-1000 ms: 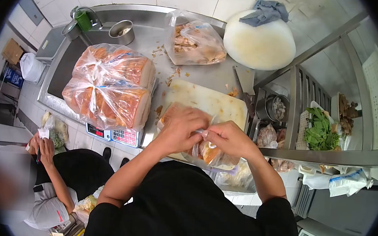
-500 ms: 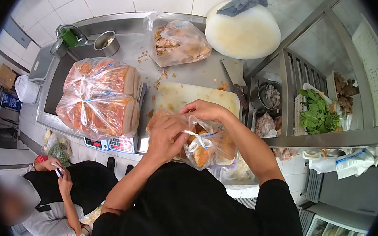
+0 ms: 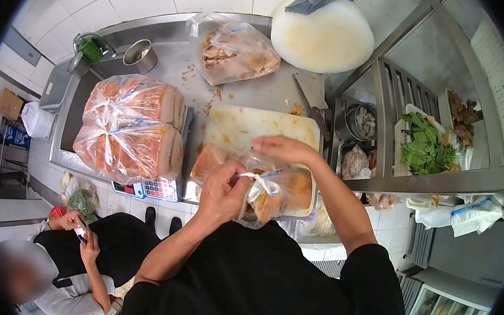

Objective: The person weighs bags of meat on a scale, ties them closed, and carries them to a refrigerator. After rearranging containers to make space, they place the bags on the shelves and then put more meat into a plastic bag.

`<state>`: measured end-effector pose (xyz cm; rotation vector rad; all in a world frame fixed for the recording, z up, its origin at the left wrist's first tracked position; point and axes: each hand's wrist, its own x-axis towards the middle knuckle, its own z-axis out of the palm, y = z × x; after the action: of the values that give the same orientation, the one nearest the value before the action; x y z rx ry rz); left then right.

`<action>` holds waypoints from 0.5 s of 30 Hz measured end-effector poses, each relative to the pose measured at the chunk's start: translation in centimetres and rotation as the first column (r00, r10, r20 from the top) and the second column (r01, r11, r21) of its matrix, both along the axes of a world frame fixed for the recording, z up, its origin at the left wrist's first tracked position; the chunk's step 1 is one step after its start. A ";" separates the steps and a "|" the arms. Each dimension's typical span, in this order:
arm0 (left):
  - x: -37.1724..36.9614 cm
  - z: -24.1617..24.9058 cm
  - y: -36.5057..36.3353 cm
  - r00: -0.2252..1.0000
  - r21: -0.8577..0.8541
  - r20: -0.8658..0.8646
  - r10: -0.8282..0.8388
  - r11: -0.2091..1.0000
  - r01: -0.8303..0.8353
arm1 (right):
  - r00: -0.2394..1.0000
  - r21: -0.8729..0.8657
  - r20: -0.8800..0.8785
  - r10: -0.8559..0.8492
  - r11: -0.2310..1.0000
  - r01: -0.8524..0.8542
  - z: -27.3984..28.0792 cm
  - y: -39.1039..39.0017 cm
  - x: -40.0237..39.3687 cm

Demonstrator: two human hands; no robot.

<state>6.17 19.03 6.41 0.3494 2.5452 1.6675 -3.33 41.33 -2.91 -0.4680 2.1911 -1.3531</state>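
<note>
A clear plastic bag (image 3: 269, 203) of orange-brown food pieces lies at the front of the white cutting board (image 3: 249, 122), its neck drawn into a whitish knot. My left hand (image 3: 224, 189) is closed on the bag beside this knot, the thumb and fingers pinching the plastic. Just above the bag, my right hand (image 3: 283, 149) has its fingers stretched out to the left, slightly blurred, and appears to hold nothing. Two tied bags of orange-brown blocks (image 3: 130, 127) sit on a digital scale (image 3: 160, 189) to the left.
Behind the board lie an open bag of browned pieces (image 3: 236, 52) and a knife (image 3: 312, 106). A round white board (image 3: 324, 36) leans at the back. Metal shelving (image 3: 404, 184) with leafy greens (image 3: 424, 146) stands right. At lower left, a co-worker (image 3: 84, 257) holds a phone-like object.
My right hand has come away from the bag's neck, and its fingers have straightened. My left hand has drawn into a tighter grip at the knot.
</note>
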 end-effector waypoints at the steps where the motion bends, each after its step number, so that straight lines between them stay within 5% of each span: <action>1: -0.3 0.0 0.4 0.997 0.015 0.066 0.051 0.999 -0.052 | 0.979 0.071 0.003 0.206 0.976 -0.205 -1.6 -0.2 0.5; 3: -1.0 0.3 0.7 0.986 0.021 0.130 0.099 0.994 -0.103 | 0.980 -0.021 -0.060 0.190 0.981 -0.192 -4.1 -0.4 0.7; 5: -2.2 1.0 0.8 0.995 -0.025 0.021 0.100 0.995 -0.099 | 0.963 0.046 0.219 0.156 0.984 -0.170 -3.2 -0.1 -0.8; 15: -4.2 -1.5 -0.6 0.956 -0.122 -0.268 -0.120 0.988 0.090 | 0.947 0.185 0.308 0.093 0.970 -0.156 -2.5 -1.1 -2.6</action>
<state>1.99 18.40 4.88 0.7421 2.7389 1.5296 -5.90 40.18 -5.44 -0.2970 1.9888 -1.0388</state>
